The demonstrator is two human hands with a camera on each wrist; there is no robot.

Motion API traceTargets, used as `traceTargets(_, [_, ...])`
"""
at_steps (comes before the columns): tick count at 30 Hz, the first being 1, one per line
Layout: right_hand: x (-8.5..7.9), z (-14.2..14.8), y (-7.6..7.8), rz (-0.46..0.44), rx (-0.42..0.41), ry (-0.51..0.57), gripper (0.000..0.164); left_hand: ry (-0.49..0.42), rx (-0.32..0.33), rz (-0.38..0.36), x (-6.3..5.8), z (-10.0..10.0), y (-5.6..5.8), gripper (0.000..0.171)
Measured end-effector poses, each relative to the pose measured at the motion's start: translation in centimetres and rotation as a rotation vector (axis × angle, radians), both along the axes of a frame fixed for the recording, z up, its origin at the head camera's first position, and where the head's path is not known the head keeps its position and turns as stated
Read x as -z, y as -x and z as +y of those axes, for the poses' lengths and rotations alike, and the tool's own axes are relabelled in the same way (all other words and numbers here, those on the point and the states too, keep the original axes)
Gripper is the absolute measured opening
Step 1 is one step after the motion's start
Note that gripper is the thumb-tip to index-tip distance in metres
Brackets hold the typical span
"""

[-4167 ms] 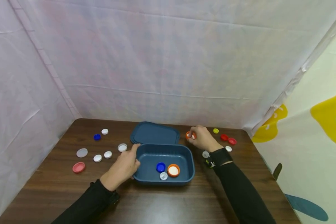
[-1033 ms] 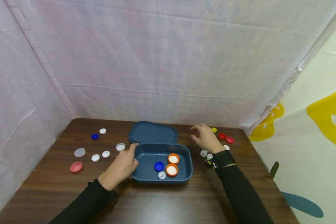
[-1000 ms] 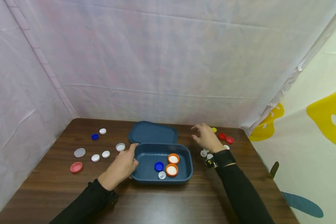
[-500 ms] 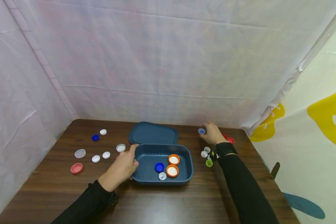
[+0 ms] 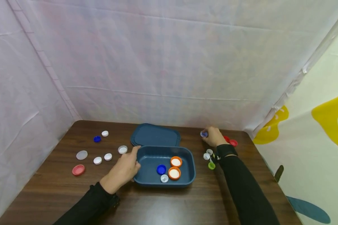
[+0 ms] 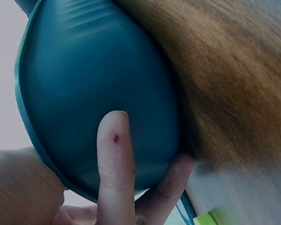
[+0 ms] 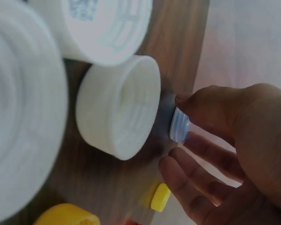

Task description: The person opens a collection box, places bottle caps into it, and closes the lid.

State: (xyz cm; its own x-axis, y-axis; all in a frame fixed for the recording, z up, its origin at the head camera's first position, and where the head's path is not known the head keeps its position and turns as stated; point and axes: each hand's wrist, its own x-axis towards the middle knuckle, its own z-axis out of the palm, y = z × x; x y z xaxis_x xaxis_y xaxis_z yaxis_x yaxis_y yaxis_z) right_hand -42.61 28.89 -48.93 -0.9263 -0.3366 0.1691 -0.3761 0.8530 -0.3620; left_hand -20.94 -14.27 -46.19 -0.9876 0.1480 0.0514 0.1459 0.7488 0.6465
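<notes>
On the brown table (image 5: 163, 204), the blue box (image 5: 147, 162) is sitting near the middle, its lid (image 5: 156, 136) lying just behind it; at the box's left end the left hand (image 5: 123, 171) is clamping the wall, forefinger reaching up to the rim; and over on the right, the right hand (image 5: 213, 137) is pinching a small translucent cap (image 5: 204, 134) between thumb and forefinger, the other fingers spreading free; that cap is staying outside the box, near the table's far edge, while two orange caps (image 5: 174, 173), a dark blue cap (image 5: 161, 169) and a small white cap (image 5: 164, 178) are lying inside.

Down at the wrists now: the left wrist view is revealing fingers (image 6: 116, 164) lying against the box's outer wall, a side the head view is missing; the right wrist view is catching a yellow cap (image 7: 160, 197), which the right hand is covering in the head view; pale caps (image 7: 119, 108) are looming large there, the nearest running off the left edge; in the head view the right wrist is partly hiding that cluster beside a green cap (image 5: 211, 166); whether the pinched cap is touching the table, I'm not able to tell.
</notes>
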Motion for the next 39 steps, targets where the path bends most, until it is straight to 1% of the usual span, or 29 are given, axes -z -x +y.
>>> traceTargets(3, [-0.8, -0.7, -1.1, 0.023, 0.017, -0.019, 0.018, -0.002, 0.000, 0.006, 0.0, 0.0, 0.0, 0.076])
traceTargets(6, [-0.9, -1.0, -1.5, 0.027, 0.034, -0.050, 0.012, 0.006, -0.001, 0.016, 0.1, 0.0, 0.1, 0.075])
traceTargets(10, [-0.7, -1.1, -1.7, 0.010, 0.052, -0.079, 0.010, 0.010, 0.001, 0.023, 0.3, 0.0, 0.1, 0.074])
traceTargets(15, [-0.9, -1.2, -2.0, -0.006, 0.068, -0.065, 0.007, 0.005, 0.002, 0.021, 0.5, 0.0, 0.1, 0.074])
traceTargets(22, [-1.7, -1.2, -2.2, 0.039, 0.059, -0.053, 0.006, 0.009, 0.006, 0.027, 0.4, 0.0, 0.1, 0.073])
traceTargets(25, [-1.7, -1.0, -2.1, 0.047, 0.042, -0.038, 0.006, 0.012, 0.009, 0.029, 0.3, 0.0, 0.1, 0.073])
traceTargets(26, [-0.3, 0.1, -0.9, 0.066, 0.009, -0.007, 0.011, 0.013, 0.009, 0.029, 0.3, -0.1, 0.1, 0.073])
traceTargets(29, [-0.1, 0.2, -0.7, 0.069, 0.005, -0.001, 0.012, 0.017, 0.014, 0.034, 0.3, -0.1, 0.0, 0.073])
traceTargets(31, [0.0, 0.2, -0.6, 0.065, 0.020, -0.002, 0.012, 0.018, 0.017, 0.038, 0.3, -0.2, 0.0, 0.073])
traceTargets(32, [0.0, 0.1, -0.6, 0.058, 0.028, -0.005, 0.012, 0.019, 0.017, 0.040, 0.3, -0.2, 0.0, 0.073])
traceTargets(33, [-1.3, -0.9, -1.7, 0.034, 0.062, -0.024, 0.010, 0.019, 0.018, 0.042, 0.3, -0.2, 0.0, 0.073])
traceTargets(35, [-1.1, -0.8, -1.3, 0.039, 0.065, -0.022, 0.009, 0.019, 0.017, 0.042, 0.3, -0.2, 0.0, 0.073])
traceTargets(36, [-1.0, -0.7, -1.1, 0.033, 0.066, -0.019, 0.009, 0.019, 0.016, 0.040, 0.2, -0.1, 0.0, 0.074])
traceTargets(37, [0.1, 0.2, 0.1, 0.042, 0.040, -0.003, 0.011, 0.018, 0.014, 0.037, 0.2, -0.1, 0.0, 0.074])
traceTargets(38, [0.7, 0.6, 0.6, 0.062, 0.035, -0.008, 0.010, 0.016, 0.013, 0.034, 0.2, -0.1, 0.0, 0.074])
traceTargets(39, [0.8, 0.7, 0.8, 0.069, 0.033, -0.008, 0.010, 0.015, 0.013, 0.032, 0.2, 0.0, 0.0, 0.074])
